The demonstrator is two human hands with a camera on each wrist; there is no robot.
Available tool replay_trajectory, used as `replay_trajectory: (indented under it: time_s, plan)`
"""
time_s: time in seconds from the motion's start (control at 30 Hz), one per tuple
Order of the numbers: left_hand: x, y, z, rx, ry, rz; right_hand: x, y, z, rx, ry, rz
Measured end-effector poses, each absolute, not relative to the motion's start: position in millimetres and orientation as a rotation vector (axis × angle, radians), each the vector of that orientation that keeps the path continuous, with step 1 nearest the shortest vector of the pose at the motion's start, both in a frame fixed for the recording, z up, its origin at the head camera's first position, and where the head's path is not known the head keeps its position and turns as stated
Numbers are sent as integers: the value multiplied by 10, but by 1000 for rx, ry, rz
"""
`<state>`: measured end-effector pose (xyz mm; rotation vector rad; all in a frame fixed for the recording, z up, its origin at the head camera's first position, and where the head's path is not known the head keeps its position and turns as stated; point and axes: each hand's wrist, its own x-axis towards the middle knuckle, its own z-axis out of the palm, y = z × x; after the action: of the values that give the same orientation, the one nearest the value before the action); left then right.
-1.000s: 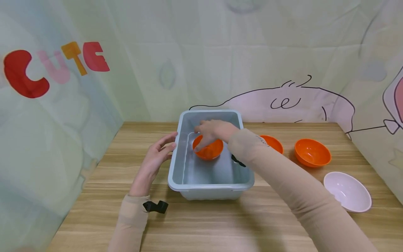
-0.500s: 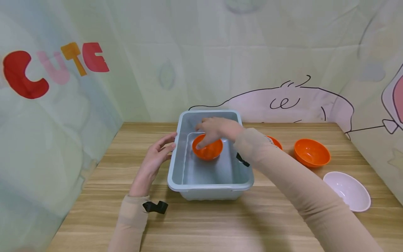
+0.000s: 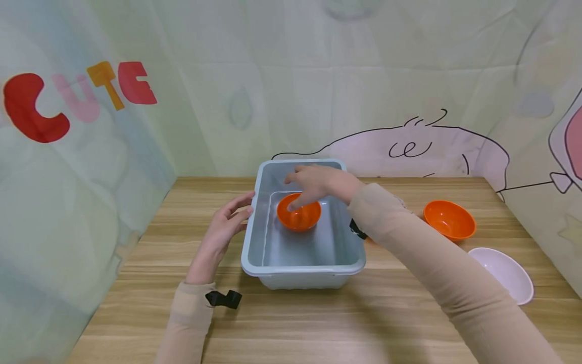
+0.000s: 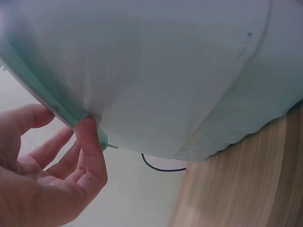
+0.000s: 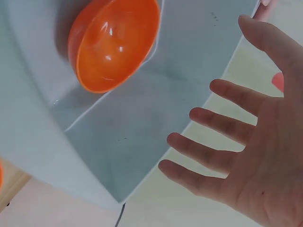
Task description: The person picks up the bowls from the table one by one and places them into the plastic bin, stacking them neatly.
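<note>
A pale blue-grey plastic tub (image 3: 302, 270) stands on the table, with an orange bowl (image 3: 300, 217) upright on its floor. My left hand (image 3: 227, 222) holds the tub's left rim. In the left wrist view, the fingertips (image 4: 87, 124) pinch that rim (image 4: 57, 106) from both sides. Over the tub, above the bowl, hovers my right hand (image 3: 313, 182) with nothing in it. The right wrist view has its fingers (image 5: 213, 123) straight and spread, apart from the orange bowl (image 5: 118, 45).
To the right stand a second orange bowl (image 3: 449, 220) and a white bowl (image 3: 509, 278), partly behind the right sleeve. Another orange bowl is almost wholly covered by that forearm. A printed cloth (image 3: 218, 101) hangs behind the wooden table (image 3: 291, 323).
My right hand has lifted up and to the right, away from the orange bowl, and its forearm now covers more of the bowls at right. The left hand stays on the rim.
</note>
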<state>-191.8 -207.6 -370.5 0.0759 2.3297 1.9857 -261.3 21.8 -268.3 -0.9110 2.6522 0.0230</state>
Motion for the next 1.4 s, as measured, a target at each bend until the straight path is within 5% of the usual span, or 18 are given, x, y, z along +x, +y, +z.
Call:
replay_trajectory:
  time_s: [1.4]
  plan:
    - [-1918,-2074,-3741,67,2320,1996,-2413,754,-2780,-1051,2786,-281]
